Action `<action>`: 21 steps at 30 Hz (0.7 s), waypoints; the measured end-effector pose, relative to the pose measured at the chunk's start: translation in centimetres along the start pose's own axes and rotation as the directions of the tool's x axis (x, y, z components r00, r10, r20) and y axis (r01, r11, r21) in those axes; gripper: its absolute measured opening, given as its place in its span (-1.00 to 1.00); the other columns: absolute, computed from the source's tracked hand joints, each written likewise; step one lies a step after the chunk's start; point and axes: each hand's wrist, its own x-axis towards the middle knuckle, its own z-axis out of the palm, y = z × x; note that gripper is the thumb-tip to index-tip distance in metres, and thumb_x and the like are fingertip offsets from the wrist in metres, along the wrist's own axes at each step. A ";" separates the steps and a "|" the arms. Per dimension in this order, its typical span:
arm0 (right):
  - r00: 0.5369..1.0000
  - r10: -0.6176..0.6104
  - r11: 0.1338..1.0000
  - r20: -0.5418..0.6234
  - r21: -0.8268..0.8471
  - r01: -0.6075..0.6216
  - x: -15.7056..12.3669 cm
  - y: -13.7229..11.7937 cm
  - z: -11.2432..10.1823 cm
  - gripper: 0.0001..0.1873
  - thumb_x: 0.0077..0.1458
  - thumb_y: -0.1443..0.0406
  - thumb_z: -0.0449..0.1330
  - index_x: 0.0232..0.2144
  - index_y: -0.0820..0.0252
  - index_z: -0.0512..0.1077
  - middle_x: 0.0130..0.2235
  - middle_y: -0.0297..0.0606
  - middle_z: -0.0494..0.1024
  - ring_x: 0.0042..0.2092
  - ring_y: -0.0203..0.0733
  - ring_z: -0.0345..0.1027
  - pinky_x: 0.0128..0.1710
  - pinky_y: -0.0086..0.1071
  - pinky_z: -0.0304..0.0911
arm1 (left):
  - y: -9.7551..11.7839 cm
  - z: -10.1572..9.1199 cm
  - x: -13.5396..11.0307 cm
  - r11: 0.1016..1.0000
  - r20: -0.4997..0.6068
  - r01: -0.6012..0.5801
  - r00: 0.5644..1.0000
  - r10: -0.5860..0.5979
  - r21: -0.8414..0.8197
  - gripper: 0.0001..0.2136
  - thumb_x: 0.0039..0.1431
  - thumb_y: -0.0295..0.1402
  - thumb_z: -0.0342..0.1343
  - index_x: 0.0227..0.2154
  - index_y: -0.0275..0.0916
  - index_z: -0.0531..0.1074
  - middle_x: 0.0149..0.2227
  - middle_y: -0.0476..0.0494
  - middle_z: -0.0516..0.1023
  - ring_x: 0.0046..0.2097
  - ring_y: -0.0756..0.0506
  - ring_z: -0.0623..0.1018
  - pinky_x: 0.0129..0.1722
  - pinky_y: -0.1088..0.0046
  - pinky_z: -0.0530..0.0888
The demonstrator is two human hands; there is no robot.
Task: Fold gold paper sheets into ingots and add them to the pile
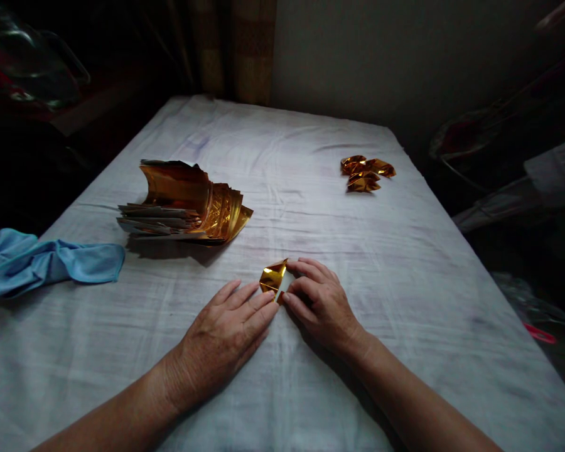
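A small piece of folded gold foil paper lies on the white cloth between my hands. My left hand is flat with fingers stretched out, its fingertips resting on the lower edge of the foil. At the right edge of the paper, my right hand has its fingers bent, with thumb and fingertips touching the foil's border. Part of the paper is hidden under the fingertips. Beyond the left hand sits a thick stack of gold foil sheets, curled and bundled. Several folded gold foil pieces lie together at the back right.
A blue cloth lies crumpled at the table's left edge. The table's white cover has wrinkles. A clear glass jug stands at the far left, in shadow. Clear plastic and a pink item are beyond the right edge.
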 end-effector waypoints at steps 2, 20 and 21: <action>1.000 0.007 1.000 -0.005 -0.012 -0.007 0.0 0.0 0.1 -0.90 0.17 0.30 0.23 -0.42 0.11 0.45 0.06 -0.14 0.56 0.15 0.10 0.32 0.11 0.06 0.25 | 0.0 0.0 0.1 1.000 0.003 -0.008 1.000 0.008 0.007 -0.72 0.41 -0.38 -0.05 0.10 -0.19 0.42 0.10 -0.11 0.55 0.14 -0.22 0.46 0.20 0.04 0.30; 1.000 0.001 0.999 -0.026 -0.051 -0.002 0.1 -0.1 0.4 -0.90 0.15 0.30 0.25 -0.42 0.10 0.43 0.04 -0.16 0.57 0.12 0.08 0.35 0.09 0.01 0.27 | 0.3 0.3 0.1 0.999 -0.008 0.002 1.000 -0.001 0.041 -0.71 0.42 -0.37 -0.05 0.10 -0.21 0.43 0.12 -0.08 0.54 0.15 -0.20 0.46 0.22 0.08 0.25; 1.000 0.001 0.999 -0.026 -0.051 -0.002 0.1 -0.1 0.4 -0.90 0.14 0.30 0.26 -0.42 0.10 0.43 0.04 -0.16 0.57 0.12 0.08 0.35 0.09 0.00 0.27 | 0.3 0.2 0.1 0.999 -0.011 0.000 1.000 0.001 0.042 -0.71 0.42 -0.37 -0.06 0.10 -0.22 0.44 0.11 -0.08 0.55 0.15 -0.21 0.46 0.22 0.08 0.25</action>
